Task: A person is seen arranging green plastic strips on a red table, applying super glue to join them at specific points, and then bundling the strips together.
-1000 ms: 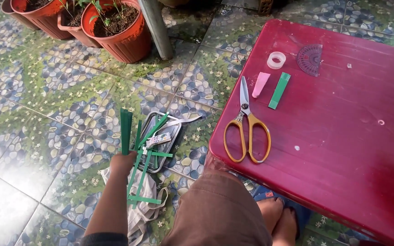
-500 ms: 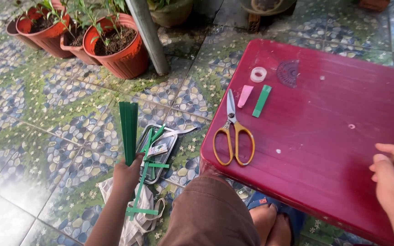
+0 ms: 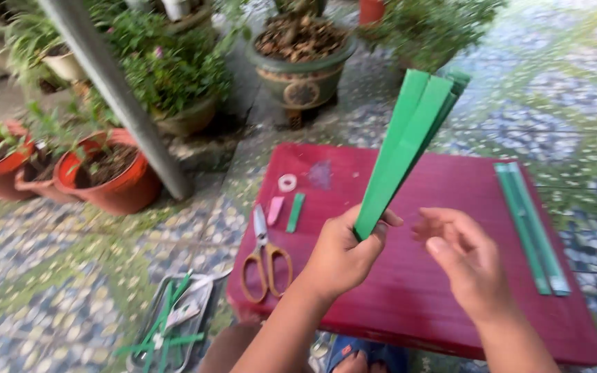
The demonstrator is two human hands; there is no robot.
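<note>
**Green strips in hand over the red table, nothing yet cut or joined**

The left hand (image 3: 343,259) pinches a bundle of long green strips (image 3: 409,145) by its lower end, grip pressed together around them; the bundle rises slanting up and to the right above the table (image 3: 409,304); the right hand (image 3: 468,259) hovers just beside it, fingers loosely spread, holding nothing. Two more green strips (image 3: 530,224) lie side by side near the table's right edge, apparently set down ready; the yellow-handled scissors (image 3: 264,259) lie untouched at the left, near a short green piece (image 3: 295,212), a pink piece (image 3: 275,210) and a small tape roll (image 3: 287,182); a tray (image 3: 148,324) of green offcuts sits on the tiled floor. By my judgement the work is at an early stage: material gathered, most handling left.
</note>
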